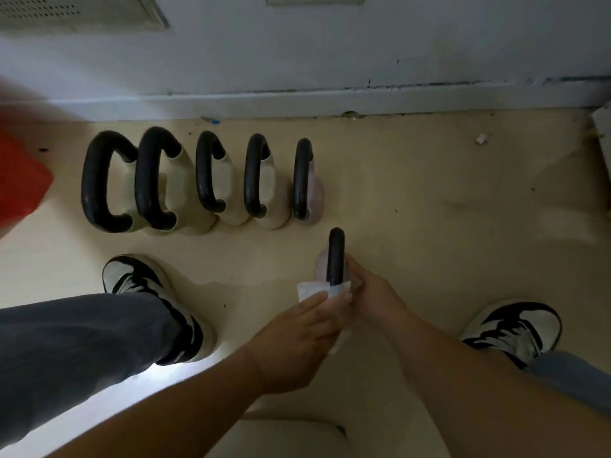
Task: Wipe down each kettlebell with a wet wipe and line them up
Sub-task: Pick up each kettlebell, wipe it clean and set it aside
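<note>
- Pink kettlebell [335,256]: black handle and pale pink body, on the beige floor [413,193] between the person's feet, just in front of the right end of the row and apart from it.
- Wet wipe [318,289]: white, folded over the near end of that handle, its tail hanging below the hands.
- Left hand [297,332]: closed lightly on the wet wipe, thumb on top and fingers beneath, pressing it to the handle.
- Right hand [373,294]: fingers curled round the near right side of the pink kettlebell, gripping it.
- Row of five kettlebells [228,183]: side by side near the white wall [297,61], handles black; four cream bodies, the rightmost pink.
- Red bag [20,180]: at the left edge, beside the row.
- Black-and-white shoes: left [142,279], right [515,328].
</note>
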`<state>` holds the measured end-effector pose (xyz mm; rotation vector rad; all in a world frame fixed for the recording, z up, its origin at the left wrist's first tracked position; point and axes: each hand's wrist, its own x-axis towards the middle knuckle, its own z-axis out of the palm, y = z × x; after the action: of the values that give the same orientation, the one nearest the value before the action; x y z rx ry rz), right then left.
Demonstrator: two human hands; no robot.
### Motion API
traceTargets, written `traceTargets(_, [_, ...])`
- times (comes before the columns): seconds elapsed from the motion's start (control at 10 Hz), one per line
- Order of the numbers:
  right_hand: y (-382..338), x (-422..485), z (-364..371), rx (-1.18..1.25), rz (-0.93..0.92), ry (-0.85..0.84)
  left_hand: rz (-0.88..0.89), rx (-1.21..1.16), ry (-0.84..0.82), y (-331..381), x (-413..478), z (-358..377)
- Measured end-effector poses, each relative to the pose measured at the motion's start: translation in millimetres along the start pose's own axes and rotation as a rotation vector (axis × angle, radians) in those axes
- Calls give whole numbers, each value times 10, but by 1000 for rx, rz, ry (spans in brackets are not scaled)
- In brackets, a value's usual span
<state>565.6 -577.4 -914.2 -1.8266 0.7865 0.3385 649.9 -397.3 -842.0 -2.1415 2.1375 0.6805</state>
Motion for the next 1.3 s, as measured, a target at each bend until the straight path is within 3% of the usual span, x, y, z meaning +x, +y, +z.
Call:
traceTargets(0.1, [21, 8, 6, -24, -30, -92, 27, 0, 78, -73, 30, -109])
traceTargets(0.2, [-77, 79, -111, 191, 159, -99, -140, -167, 327, -263, 417, -232])
traceTargets(0.3, [-168, 123, -181, 313, 267, -67, -390, -384, 333, -167, 625, -348])
traceTargets(0.4, [-219, 133, -180, 383, 336, -45, -451, -428, 347, 107, 515, -210])
traceTargets(0.6, [-299, 115, -126, 551, 394, -69, -424, -378, 192, 602, 100, 24])
traceTargets(0.8, [-195, 35, -88, 491, 354, -42, -393, -144, 112, 45, 504, -407])
traceTargets(0.9, [-255, 25, -80, 497, 375, -6, -497, -294, -26, -269, 779, -710])
traceTargets(1.0, [-192, 105, -50, 439, 352, 26, -512, -420, 128, -179, 721, -516])
traceTargets(1.1, [-148, 146, -36, 435, 378, 17, -697, -936, 461, 380, 429, -142])
traceTargets(1.2, [-96, 192, 13, 425, 355, 18, -1077, -1438, 656, 911, 383, -127])
traceTargets(1.3, [-77, 191, 36, 442, 335, 33, -1351, -1595, 624, 655, 688, -148])
